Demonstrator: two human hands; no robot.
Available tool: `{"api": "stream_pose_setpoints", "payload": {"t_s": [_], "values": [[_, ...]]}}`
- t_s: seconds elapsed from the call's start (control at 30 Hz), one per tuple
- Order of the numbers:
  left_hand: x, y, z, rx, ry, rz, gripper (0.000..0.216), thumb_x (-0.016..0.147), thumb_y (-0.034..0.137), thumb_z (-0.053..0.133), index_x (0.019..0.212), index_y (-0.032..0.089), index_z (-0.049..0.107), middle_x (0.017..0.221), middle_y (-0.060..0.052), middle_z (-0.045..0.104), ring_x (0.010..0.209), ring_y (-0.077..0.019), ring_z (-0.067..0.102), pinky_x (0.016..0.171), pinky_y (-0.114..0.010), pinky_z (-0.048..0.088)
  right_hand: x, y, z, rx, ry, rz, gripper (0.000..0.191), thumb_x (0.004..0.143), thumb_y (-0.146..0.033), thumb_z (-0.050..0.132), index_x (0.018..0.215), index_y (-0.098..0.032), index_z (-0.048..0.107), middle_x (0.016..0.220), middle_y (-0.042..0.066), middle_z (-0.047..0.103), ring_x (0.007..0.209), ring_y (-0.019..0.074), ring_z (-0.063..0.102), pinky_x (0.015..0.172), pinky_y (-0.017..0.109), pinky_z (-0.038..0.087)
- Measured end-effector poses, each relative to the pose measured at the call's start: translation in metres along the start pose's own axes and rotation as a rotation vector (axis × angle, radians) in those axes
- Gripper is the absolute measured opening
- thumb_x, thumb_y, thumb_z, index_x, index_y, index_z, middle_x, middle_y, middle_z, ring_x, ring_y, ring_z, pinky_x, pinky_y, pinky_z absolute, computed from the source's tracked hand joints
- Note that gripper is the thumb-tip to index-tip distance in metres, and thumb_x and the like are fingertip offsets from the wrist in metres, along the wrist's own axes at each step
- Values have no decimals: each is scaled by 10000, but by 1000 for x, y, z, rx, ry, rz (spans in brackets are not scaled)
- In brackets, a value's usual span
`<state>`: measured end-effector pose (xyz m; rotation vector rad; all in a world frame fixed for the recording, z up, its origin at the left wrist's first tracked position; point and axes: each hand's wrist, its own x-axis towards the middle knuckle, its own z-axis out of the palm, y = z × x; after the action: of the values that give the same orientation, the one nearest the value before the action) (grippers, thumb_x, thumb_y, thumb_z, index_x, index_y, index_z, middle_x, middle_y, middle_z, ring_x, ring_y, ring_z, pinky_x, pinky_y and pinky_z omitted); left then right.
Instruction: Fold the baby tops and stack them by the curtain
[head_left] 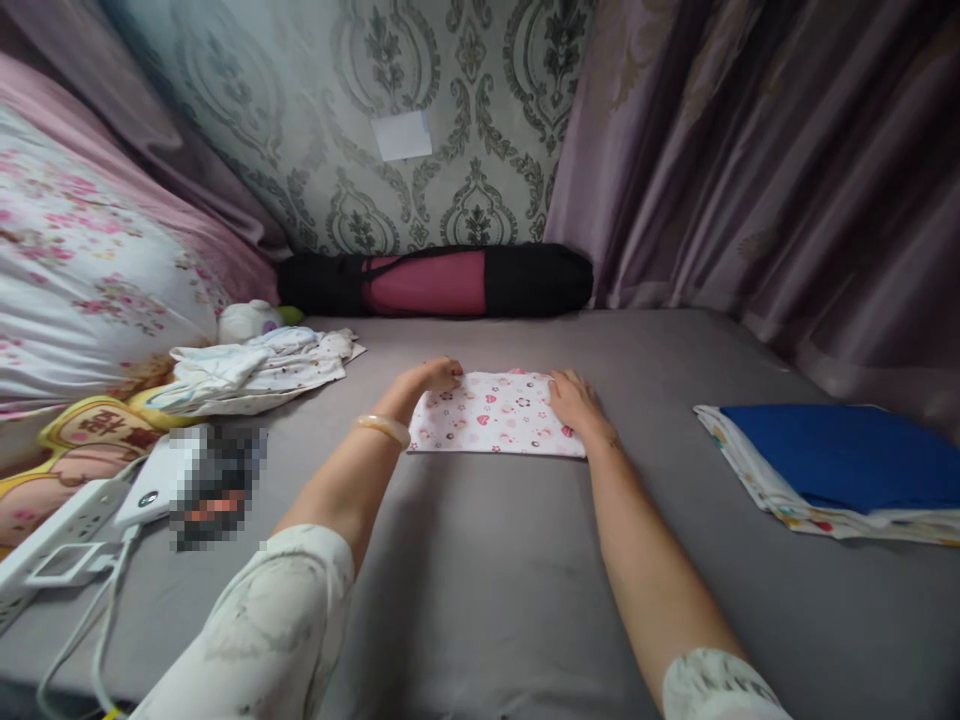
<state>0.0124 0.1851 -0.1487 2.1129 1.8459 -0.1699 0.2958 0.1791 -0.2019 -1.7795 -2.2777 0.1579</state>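
Note:
A small folded white cloth with pink heart and flower prints (pixel 495 412) lies flat on the grey bed surface (pixel 480 580). My left hand (pixel 433 377) rests at its far left corner with the fingers curled onto the fabric edge. A pale bangle sits on that wrist. At the right end of the cloth, my right hand (pixel 574 400) lies flat, fingers stretched out and pressing the fabric down.
A heap of unfolded light garments (pixel 255 368) lies at left beside a floral pillow (pixel 82 270). At right is a folded stack topped by blue cloth (pixel 847 455). A black-and-pink rolled bag (pixel 435 281) lies by the wall. Power strip and charger (pixel 90 515) at near left.

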Motion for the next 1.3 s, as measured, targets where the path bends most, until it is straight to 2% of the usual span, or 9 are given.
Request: {"api": "stream_pose_setpoints", "payload": {"t_s": [0.13,0.33,0.67,0.87,1.0,1.07,1.13,1.23,1.3], "values": [[9,-6,-10,12,-102,-16,530,733,268,563,1260,229,609,1247,-83,660,970,-200,664,777,-239,505,2,-2,1,-11,45,-3,451,977,-241,318,1366,-133,520,1287,170,555,1170,279,497,977,367,373],[14,-5,-17,73,-186,-29,521,677,303,590,1185,216,666,1209,-90,684,998,-233,658,770,-248,506,2,-4,-6,17,59,-26,408,956,-224,386,1314,-167,573,1243,143,544,1141,271,472,963,359,383],[-3,-15,-16,-49,-69,42,518,712,344,555,1200,179,611,1168,-93,680,975,-203,634,783,-237,483,5,-1,-30,149,-7,-33,283,894,-186,518,1138,-209,658,1214,108,574,1172,235,494,976,316,382],[-27,-20,-44,-154,-48,178,442,687,368,600,1088,196,670,1028,-30,710,898,-182,618,755,-217,448,-6,5,-65,477,-68,-114,229,867,-158,532,1058,-188,655,1005,41,702,877,166,624,751,232,455],[-45,-17,-72,-153,-76,216,293,700,411,615,854,182,715,755,14,679,751,-160,594,664,-214,417,-12,5,-87,567,24,-162,217,849,-189,564,1031,-185,681,991,35,721,895,183,634,771,248,468],[-52,-14,-83,-146,34,227,298,722,418,609,843,167,713,732,12,670,728,-153,586,656,-217,415,-14,1,-95,561,115,-182,260,868,-202,544,1092,-186,674,1037,44,717,941,197,635,822,274,472],[-58,-10,-89,-132,252,248,327,774,413,571,922,158,713,805,-5,694,771,-159,600,709,-233,432,-14,-4,-101,505,250,-192,313,909,-216,491,1181,-192,645,1135,58,692,1025,215,618,887,308,459],[-67,-2,-85,-68,603,257,366,867,378,474,1079,166,683,977,-40,716,913,-183,627,921,-324,418,-15,-10,-108,373,408,-163,373,940,-194,417,1257,-216,613,1257,71,637,1158,251,556,965,364,418],[-72,-1,-73,5,728,251,356,894,329,435,1119,180,668,1059,-57,715,1009,-200,626,1058,-405,325,-16,-9,-109,336,405,-156,397,916,-148,420,1246,-224,627,1260,70,636,1179,264,539,981,382,402]]}}
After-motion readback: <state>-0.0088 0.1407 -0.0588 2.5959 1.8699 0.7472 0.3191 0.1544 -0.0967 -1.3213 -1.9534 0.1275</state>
